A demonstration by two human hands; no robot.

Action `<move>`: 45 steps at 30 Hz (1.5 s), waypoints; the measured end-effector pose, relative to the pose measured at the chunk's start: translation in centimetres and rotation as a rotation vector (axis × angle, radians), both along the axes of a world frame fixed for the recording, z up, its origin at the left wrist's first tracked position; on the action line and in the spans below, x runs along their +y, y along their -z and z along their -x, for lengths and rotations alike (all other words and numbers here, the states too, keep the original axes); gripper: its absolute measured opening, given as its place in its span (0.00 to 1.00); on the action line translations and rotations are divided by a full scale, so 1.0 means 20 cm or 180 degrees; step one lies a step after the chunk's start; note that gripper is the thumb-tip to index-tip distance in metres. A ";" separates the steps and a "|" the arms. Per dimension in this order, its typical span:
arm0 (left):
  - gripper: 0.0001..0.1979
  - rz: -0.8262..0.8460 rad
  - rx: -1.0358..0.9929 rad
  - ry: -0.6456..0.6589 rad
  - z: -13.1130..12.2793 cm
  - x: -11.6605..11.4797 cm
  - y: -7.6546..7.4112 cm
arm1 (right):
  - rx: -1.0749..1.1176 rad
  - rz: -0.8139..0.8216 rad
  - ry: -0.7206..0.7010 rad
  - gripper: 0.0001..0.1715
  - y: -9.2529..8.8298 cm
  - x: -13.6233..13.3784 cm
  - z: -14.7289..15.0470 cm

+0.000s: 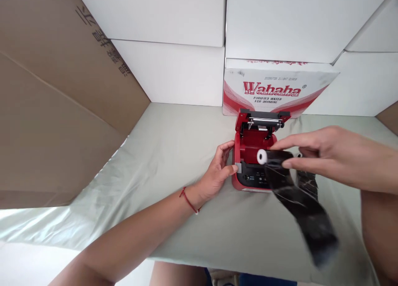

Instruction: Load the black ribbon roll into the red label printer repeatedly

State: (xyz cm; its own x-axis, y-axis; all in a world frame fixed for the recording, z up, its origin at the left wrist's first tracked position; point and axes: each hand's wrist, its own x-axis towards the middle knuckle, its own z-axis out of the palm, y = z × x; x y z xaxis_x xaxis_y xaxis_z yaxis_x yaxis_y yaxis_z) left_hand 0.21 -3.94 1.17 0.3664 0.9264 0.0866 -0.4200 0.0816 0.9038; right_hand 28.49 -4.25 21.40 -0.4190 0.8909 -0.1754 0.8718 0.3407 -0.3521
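Observation:
A small red and black printer (252, 177) stands on the table with its lid (264, 119) tipped up, its red inner bay (251, 153) exposed. My left hand (217, 170) grips the printer's left side, thumb on the grey front corner and fingers along the wall. Between thumb and fingers, my right hand (320, 153) pinches a roll of black film (276, 156) with a white core, just above the bay's right part. A loose strip of the film (311, 219) hangs toward the table's front, its end blurred. Behind the right hand, another crumpled black piece (307, 182) is partly hidden.
A white and red Wahaha water carton (270, 87) stands right behind the printer. White boxes (174, 70) form a wall at the back. On the left rises a large brown cardboard box (62, 112). A pale green cloth (186, 228) covers the table.

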 end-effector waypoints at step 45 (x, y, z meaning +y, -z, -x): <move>0.24 -0.4144 0.2177 -0.1155 0.05 -0.18 0.03 | 0.0046 -0.1185 0.0051 0.32 0.15 0.12 0.13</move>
